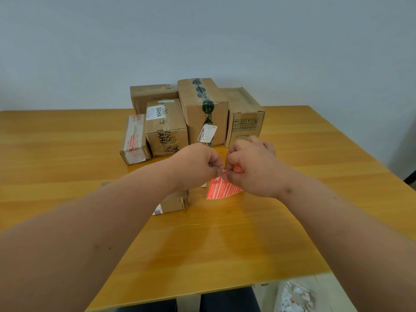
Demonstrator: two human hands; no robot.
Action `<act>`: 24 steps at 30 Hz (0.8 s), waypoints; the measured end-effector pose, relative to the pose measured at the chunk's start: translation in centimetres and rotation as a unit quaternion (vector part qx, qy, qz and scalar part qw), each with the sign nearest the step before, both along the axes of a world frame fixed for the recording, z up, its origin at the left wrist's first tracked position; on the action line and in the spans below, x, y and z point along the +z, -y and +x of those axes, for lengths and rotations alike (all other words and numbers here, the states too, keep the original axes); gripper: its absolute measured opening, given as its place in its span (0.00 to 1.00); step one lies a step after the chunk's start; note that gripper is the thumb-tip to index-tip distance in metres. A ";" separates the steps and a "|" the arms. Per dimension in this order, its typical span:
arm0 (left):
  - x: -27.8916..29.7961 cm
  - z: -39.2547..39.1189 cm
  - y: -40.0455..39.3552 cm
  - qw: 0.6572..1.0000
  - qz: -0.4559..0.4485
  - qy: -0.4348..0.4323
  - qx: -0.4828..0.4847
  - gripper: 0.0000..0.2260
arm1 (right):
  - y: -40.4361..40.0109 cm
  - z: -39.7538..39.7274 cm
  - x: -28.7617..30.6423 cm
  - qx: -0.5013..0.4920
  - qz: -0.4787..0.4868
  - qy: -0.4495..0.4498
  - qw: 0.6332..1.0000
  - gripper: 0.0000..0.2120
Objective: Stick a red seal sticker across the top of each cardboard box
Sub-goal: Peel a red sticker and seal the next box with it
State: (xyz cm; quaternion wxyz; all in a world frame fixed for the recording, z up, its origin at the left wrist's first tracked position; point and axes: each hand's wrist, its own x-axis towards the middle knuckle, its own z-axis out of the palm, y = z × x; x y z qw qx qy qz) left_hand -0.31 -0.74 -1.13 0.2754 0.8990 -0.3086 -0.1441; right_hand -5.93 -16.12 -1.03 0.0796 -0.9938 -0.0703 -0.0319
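A red seal sticker [222,190] with white print hangs in the air over the wooden table [225,239]. My right hand [249,167] grips its upper part. My left hand [198,163] pinches the sticker's top corner right beside the right fingertips. Under my left wrist a small cardboard box [174,202] sits on the table, mostly hidden. Several more cardboard boxes stand clustered at the back: a flat one with red and white tape [134,140], a "BAHA" box [165,129], a tall one with green tape [202,109], one at the right [244,118] and one behind [153,94].
A plain wall rises behind the table. Beyond the table's near edge at the lower right, a heap of white and red scraps [295,297] lies on the floor. My legs show below the near table edge.
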 end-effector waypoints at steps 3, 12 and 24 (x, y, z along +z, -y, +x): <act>0.0 0.1 -0.1 1.000 -0.008 -0.015 0.006 0.04 | 0.0 0.0 0.0 0.005 0.004 0.005 1.000 0.07; 0.0 0.7 -0.6 0.996 -0.047 -0.076 0.020 0.04 | 0.0 0.2 -0.5 0.034 0.018 0.050 0.998 0.10; 0.3 0.9 -0.6 0.996 -0.038 -0.082 0.011 0.04 | 0.0 0.3 -1.0 0.058 0.028 0.081 0.995 0.11</act>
